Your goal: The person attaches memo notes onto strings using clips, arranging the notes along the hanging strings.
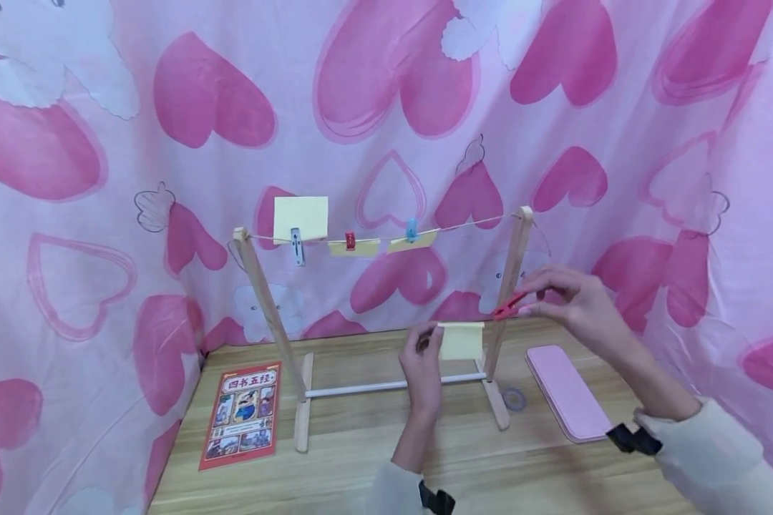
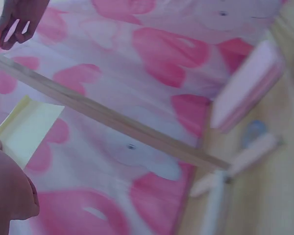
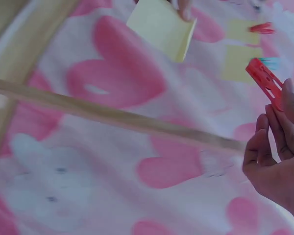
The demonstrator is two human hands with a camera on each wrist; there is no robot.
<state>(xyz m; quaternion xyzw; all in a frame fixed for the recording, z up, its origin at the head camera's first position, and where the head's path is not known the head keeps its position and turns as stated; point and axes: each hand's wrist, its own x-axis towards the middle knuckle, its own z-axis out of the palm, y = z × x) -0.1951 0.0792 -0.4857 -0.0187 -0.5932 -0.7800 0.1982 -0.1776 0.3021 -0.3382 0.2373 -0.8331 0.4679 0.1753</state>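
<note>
My left hand [image 1: 421,368] pinches a pale yellow sticky note [image 1: 462,342] by its left side; the note's top edge is folded over, as the left wrist view also shows. Between thumb and fingers, my right hand [image 1: 570,304] holds a red clothespin [image 3: 265,81] near the right post. A string [image 1: 470,224] runs between two wooden posts. On it hang three more yellow notes: one standing up above the string with a blue-white clothespin [image 1: 297,247], one with a red clothespin [image 1: 351,241], and one with a light blue clothespin [image 1: 412,229].
The wooden stand has a right post [image 1: 515,261], a left post [image 1: 264,307] and a white crossbar [image 1: 361,389]. A red illustrated booklet [image 1: 243,415] lies at left. To the right are a tape roll [image 1: 514,399] and a pink case [image 1: 568,393]. A heart-patterned curtain [image 1: 386,164] hangs behind.
</note>
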